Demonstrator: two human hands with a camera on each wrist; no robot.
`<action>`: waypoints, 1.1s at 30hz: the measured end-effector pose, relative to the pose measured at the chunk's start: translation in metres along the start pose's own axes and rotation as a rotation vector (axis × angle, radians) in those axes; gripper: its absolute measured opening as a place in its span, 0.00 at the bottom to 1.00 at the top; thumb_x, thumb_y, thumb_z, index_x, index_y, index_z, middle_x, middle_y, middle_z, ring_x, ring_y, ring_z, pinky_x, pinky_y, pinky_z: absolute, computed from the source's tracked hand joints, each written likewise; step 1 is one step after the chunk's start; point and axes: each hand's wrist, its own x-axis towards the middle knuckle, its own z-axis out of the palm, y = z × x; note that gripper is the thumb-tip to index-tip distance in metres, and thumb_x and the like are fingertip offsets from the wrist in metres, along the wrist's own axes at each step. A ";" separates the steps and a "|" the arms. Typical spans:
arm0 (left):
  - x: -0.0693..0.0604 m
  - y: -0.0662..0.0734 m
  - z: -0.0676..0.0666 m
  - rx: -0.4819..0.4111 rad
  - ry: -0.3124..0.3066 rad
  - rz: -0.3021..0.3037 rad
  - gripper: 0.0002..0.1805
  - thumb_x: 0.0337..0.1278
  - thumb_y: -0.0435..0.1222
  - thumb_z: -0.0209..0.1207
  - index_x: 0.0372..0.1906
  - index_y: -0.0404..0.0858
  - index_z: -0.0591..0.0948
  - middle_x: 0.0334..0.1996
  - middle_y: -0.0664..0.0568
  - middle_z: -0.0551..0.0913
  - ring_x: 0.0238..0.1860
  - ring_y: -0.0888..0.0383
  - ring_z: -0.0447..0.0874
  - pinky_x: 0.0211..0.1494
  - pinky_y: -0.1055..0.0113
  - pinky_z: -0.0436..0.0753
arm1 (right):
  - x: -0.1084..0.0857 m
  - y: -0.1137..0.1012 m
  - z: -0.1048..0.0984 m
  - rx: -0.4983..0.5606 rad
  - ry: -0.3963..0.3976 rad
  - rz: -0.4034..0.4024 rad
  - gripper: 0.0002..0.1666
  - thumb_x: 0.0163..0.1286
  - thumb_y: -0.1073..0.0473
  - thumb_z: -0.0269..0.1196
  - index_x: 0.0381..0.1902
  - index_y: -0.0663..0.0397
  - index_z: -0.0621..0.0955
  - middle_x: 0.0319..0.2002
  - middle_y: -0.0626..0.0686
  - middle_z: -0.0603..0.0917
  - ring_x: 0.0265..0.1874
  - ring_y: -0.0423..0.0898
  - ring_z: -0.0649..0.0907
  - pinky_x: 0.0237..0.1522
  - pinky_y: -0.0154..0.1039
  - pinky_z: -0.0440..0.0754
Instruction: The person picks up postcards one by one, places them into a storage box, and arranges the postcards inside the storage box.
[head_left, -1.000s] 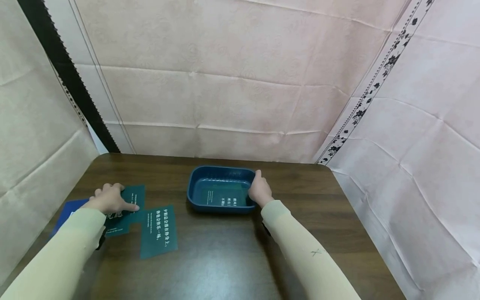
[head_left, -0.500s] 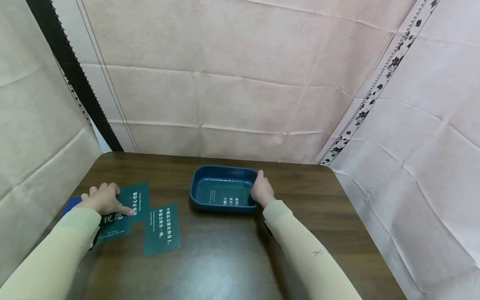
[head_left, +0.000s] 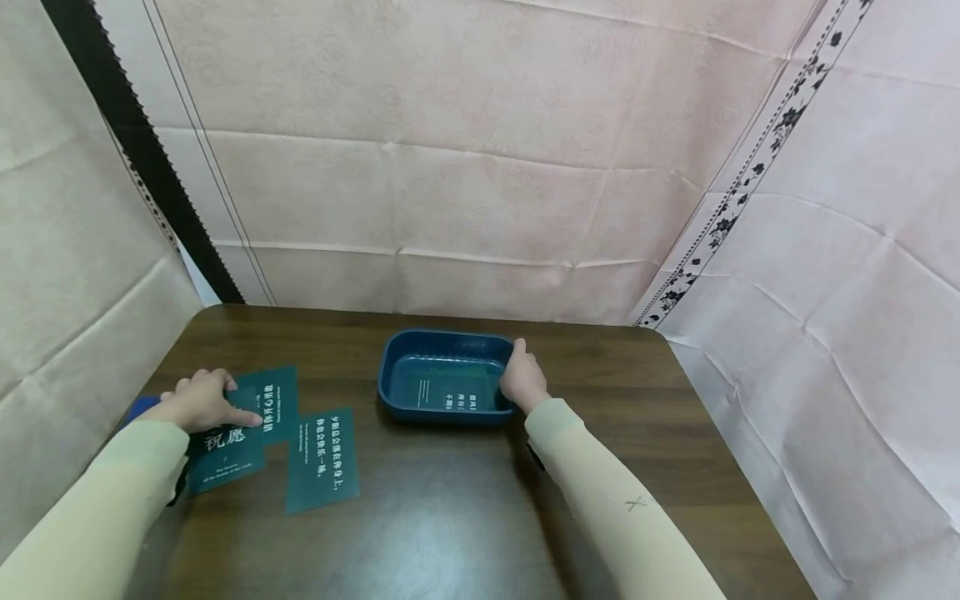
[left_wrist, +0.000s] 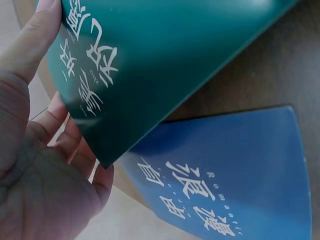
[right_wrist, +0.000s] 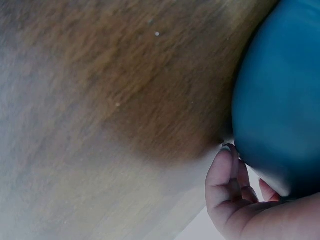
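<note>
Left to right. Blue card (left_wrist: 250,165) just beyond and left of my left hand (head_left: 197,403), mostly covered by it in the head view; the left wrist view gives its print: 浪漫, "Romantic", 自由. My left hand pinches the edge of the front card (head_left: 228,458), thumb on the printed face, other fingertips at the same edge. Front card reads 祝愿 from above; left wrist view adds 美好, and shows it overlapping the blue card. Back card (head_left: 281,400) lies right of my left thumb, partly under the front card; its column of print is too small to read surely. Lone card (head_left: 322,458), further right of that hand: 夕阳总会落在你身上, 你也会快乐一场.

Tray (head_left: 442,417) just left of my right hand (head_left: 524,380), with a green tray card (head_left: 450,386) flat inside; text partly cut off, 所有 legible. My right hand grips the tray's end, thumb up at the rim; right wrist view shows curled fingers by the outer wall, hidden from above. Pen-like X on my right sleeve (head_left: 611,492).

Versus half a second ago: left hand slightly further left, more of the front card showing; right hand same on the tray.
</note>
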 end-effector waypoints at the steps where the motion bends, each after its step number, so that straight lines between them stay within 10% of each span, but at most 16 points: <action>1: 0.001 -0.001 -0.001 -0.006 -0.010 0.005 0.58 0.37 0.66 0.73 0.56 0.20 0.68 0.50 0.22 0.69 0.46 0.29 0.66 0.50 0.30 0.65 | 0.000 0.000 0.000 -0.001 -0.001 0.002 0.42 0.73 0.66 0.60 0.76 0.53 0.52 0.60 0.64 0.76 0.47 0.56 0.81 0.56 0.58 0.81; 22: -0.006 -0.001 -0.013 -0.158 -0.052 0.115 0.16 0.73 0.39 0.57 0.49 0.28 0.75 0.40 0.39 0.78 0.41 0.44 0.76 0.44 0.51 0.80 | -0.008 0.001 -0.002 0.007 0.017 -0.041 0.41 0.73 0.66 0.60 0.76 0.55 0.52 0.59 0.65 0.76 0.46 0.56 0.81 0.55 0.57 0.81; 33: -0.010 -0.001 -0.025 -0.170 -0.013 0.165 0.14 0.75 0.39 0.55 0.48 0.30 0.77 0.38 0.43 0.79 0.42 0.45 0.75 0.43 0.55 0.77 | -0.003 0.001 -0.001 0.012 -0.002 -0.020 0.42 0.72 0.66 0.61 0.75 0.54 0.52 0.59 0.64 0.76 0.45 0.56 0.81 0.54 0.58 0.82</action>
